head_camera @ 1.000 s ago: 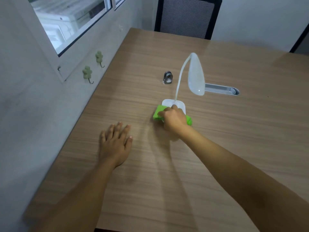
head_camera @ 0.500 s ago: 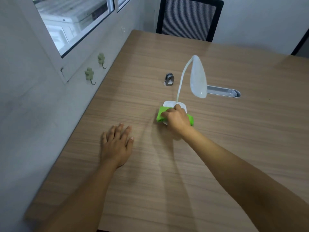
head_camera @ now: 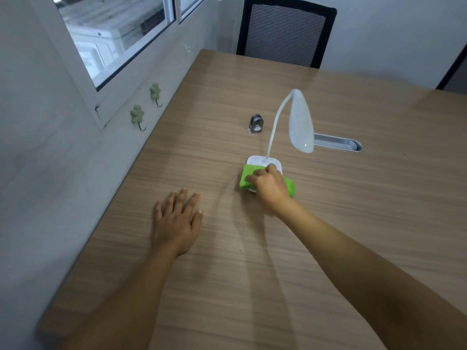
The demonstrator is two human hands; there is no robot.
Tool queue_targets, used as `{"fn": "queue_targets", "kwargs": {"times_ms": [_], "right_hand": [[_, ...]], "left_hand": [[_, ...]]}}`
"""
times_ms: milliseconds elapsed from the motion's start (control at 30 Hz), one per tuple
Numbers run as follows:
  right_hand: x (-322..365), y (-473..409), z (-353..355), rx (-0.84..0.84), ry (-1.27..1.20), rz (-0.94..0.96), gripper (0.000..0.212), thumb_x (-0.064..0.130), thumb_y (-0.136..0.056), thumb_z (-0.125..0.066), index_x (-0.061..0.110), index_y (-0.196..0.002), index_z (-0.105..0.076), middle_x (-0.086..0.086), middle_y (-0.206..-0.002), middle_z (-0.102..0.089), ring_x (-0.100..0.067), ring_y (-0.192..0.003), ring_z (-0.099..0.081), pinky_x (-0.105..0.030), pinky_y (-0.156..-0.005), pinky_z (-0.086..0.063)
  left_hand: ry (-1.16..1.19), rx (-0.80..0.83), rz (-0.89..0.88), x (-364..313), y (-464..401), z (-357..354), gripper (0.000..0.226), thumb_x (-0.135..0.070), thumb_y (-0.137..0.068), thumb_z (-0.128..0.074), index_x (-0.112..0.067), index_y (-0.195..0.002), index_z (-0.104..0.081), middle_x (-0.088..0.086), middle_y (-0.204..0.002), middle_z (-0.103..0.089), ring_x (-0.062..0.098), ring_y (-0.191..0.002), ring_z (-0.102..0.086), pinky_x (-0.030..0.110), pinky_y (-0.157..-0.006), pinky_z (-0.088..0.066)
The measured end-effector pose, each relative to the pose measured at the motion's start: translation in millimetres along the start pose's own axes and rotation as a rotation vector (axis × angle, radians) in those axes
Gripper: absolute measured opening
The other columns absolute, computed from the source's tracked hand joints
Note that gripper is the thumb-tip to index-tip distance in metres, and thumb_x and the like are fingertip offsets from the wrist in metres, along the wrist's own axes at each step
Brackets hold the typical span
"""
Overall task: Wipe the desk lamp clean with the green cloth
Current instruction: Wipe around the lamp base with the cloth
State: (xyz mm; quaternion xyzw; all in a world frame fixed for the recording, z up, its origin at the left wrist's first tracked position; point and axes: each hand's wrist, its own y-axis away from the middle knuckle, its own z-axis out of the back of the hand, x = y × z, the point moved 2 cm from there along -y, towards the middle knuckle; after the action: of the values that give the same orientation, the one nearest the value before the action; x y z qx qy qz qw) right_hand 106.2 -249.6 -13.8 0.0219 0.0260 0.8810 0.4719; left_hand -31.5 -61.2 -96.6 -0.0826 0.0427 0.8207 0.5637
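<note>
A white desk lamp (head_camera: 300, 122) stands on the wooden table (head_camera: 353, 210), its thin neck curving up from a square white base (head_camera: 260, 161) to a drooping oval head. My right hand (head_camera: 270, 185) presses the folded green cloth (head_camera: 246, 176) onto the near part of the base, fingers curled over it. The cloth covers the base's front and sticks out on both sides of the hand. My left hand (head_camera: 177, 221) lies flat on the table, fingers spread, well to the left of the lamp and holding nothing.
A small metal clip-like object (head_camera: 256, 123) stands behind the lamp on the left. A grey cable slot (head_camera: 336, 145) is set into the table behind the lamp head. A black mesh chair (head_camera: 285, 34) stands at the far edge. The wall on the left carries two green hooks (head_camera: 137, 116).
My right hand and the cloth have shifted slightly forward over the lamp base. The view has tilted a little. My left hand stays flat in place.
</note>
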Motion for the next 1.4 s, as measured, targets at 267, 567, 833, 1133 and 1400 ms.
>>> {"fn": "queue_targets", "kwargs": {"times_ms": [267,567,833,1133,1400], "right_hand": [[-30.7,28.1,15.2,-0.139,-0.225,-0.03,0.049,0.014,-0.076,-0.041,0.024,-0.119,-0.064,-0.009,-0.118,-0.066,-0.034,-0.107,-0.048,-0.035,-0.09,-0.048],[-39.0,5.4,5.8,-0.04,-0.36,-0.17,0.034,0.014,-0.077,-0.06,0.006,-0.11,-0.063,-0.02,-0.11,-0.065,-0.037,-0.104,-0.056,-0.037,-0.084,-0.051],[-59.3,24.0,-13.6,0.129,-0.277,-0.159,0.076,0.046,-0.07,-0.072,0.04,-0.138,-0.037,-0.014,-0.156,-0.018,-0.033,-0.142,-0.023,-0.044,-0.116,-0.024],[-39.8,57.0,-11.7,0.147,-0.209,-0.081,0.068,0.03,-0.074,-0.063,0.047,-0.136,-0.04,-0.012,-0.138,-0.036,-0.035,-0.12,-0.042,-0.039,-0.104,-0.034],[-54.9,50.0,-5.1,-0.084,-0.492,-0.205,0.059,0.022,-0.071,-0.065,0.035,-0.128,-0.056,-0.012,-0.124,-0.04,-0.034,-0.112,-0.051,-0.039,-0.101,-0.045]], "left_hand": [[-0.006,-0.013,0.003,-1.4,0.2,0.4,0.061,-0.054,-0.086,-0.017,-0.038,-0.142,-0.035,-0.002,-0.155,-0.032,0.025,-0.144,-0.027,0.052,-0.113,-0.017],[-0.009,-0.008,0.006,-0.7,-0.9,-1.0,0.062,-0.055,-0.086,-0.015,-0.038,-0.143,-0.033,-0.002,-0.156,-0.03,0.025,-0.144,-0.025,0.051,-0.114,-0.015],[-0.036,0.002,0.008,0.2,-1.8,-2.3,0.062,-0.055,-0.086,-0.013,-0.04,-0.144,-0.028,-0.004,-0.158,-0.026,0.023,-0.145,-0.022,0.05,-0.115,-0.014],[-0.021,0.012,0.019,-0.3,-1.3,-2.3,0.062,-0.055,-0.086,-0.015,-0.039,-0.145,-0.028,-0.003,-0.158,-0.026,0.023,-0.146,-0.02,0.05,-0.115,-0.013],[-0.025,0.008,0.013,0.2,-1.2,-2.0,0.062,-0.056,-0.086,-0.015,-0.037,-0.143,-0.032,-0.002,-0.156,-0.03,0.025,-0.144,-0.025,0.051,-0.114,-0.016]]}}
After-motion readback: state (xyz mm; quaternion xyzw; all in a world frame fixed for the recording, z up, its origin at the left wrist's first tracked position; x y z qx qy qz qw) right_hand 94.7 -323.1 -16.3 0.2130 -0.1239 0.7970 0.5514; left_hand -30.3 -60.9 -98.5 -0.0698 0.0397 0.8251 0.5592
